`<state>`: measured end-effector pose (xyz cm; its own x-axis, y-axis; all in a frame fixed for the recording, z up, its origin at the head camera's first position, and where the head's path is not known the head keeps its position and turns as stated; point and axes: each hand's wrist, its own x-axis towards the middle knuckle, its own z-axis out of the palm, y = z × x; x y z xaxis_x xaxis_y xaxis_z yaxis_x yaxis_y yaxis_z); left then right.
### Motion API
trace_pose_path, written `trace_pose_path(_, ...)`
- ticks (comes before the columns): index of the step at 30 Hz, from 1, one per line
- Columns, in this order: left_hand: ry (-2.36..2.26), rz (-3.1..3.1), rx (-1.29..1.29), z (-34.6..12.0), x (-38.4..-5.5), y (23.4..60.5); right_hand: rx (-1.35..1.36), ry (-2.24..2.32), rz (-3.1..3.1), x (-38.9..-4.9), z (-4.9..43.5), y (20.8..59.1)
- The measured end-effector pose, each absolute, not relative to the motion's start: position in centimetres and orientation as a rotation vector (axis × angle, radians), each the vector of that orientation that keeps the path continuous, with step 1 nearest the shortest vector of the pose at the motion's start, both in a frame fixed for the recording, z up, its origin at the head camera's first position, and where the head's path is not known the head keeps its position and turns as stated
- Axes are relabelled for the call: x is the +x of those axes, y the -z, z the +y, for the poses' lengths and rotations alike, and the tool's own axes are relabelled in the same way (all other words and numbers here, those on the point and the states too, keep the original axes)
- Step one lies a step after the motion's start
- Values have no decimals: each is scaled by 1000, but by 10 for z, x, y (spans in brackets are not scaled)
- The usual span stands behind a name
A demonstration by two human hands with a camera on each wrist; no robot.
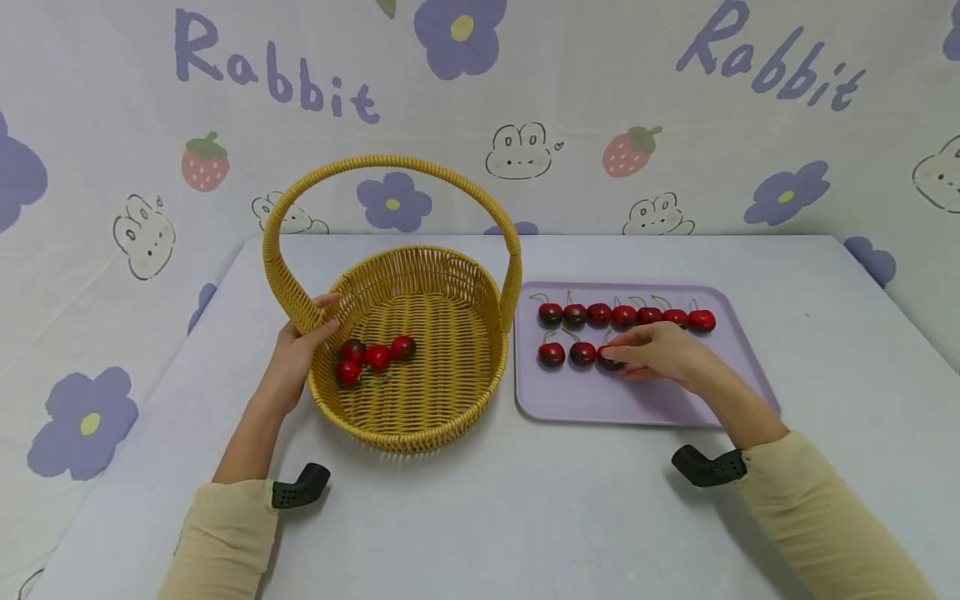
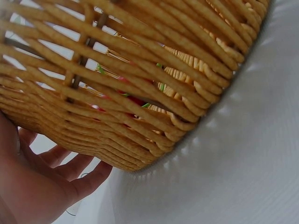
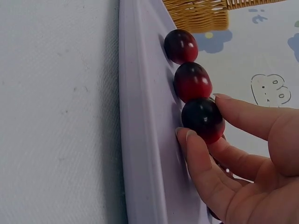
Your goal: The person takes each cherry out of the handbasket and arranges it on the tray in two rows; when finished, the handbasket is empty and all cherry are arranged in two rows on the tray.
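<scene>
My left hand (image 1: 298, 354) holds the left side of a yellow woven basket (image 1: 408, 437) where the arched handle meets the rim. Its fingers (image 2: 91, 179) lie against the basket's outer wall in the left wrist view. Several red cherries (image 1: 378, 357) sit inside the basket at its left. Over the lilac tray (image 1: 637, 404), my right hand (image 1: 660, 354) pinches a dark red cherry (image 3: 202, 116) between thumb and fingers. That cherry is at the right end of the front row, beside two other cherries (image 1: 582, 354).
A back row of several stemmed cherries (image 1: 599, 314) lines the far part of the tray. The white-covered table (image 1: 487, 525) spreads around tray and basket. Behind it hangs a printed cloth (image 1: 570, 75) with rabbits and flowers.
</scene>
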<state>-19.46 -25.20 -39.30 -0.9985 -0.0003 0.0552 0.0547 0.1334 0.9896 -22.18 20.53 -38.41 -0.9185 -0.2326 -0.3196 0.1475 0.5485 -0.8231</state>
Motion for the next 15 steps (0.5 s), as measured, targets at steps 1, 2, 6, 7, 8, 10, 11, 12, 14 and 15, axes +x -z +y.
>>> trace_pose_path(1,2039,-2335,-56,-252,-195,393,-72,1320,2399,-222,205,384)
trace_pose_path(2,2037,-2336,-56,-252,-195,393,-72,1315,2402,-222,204,384)
trace_pose_path(6,2026,-2344,-54,-252,-195,394,-68,1287,2421,-223,202,384)
trace_pose_path(7,2027,-2343,-53,-252,-195,394,-68,1283,2424,-222,202,384)
trace_pose_path(8,2026,-2344,-53,-252,-195,394,-69,1280,2427,-222,201,384)
trace_pose_path(10,2027,-2344,-51,-252,-195,394,-74,1270,2432,-222,201,384)
trace_pose_path(11,2028,-2344,-51,-252,-195,394,-78,1260,2438,-222,200,384)
trace_pose_path(12,2029,-2343,-52,-252,-195,394,-81,1251,2443,-221,200,383)
trace_pose_path(14,2029,-2345,-52,-252,-195,394,-83,1232,2459,-220,200,383)
trace_pose_path(15,2029,-2346,-51,-252,-194,394,-83,1224,2466,-220,200,383)
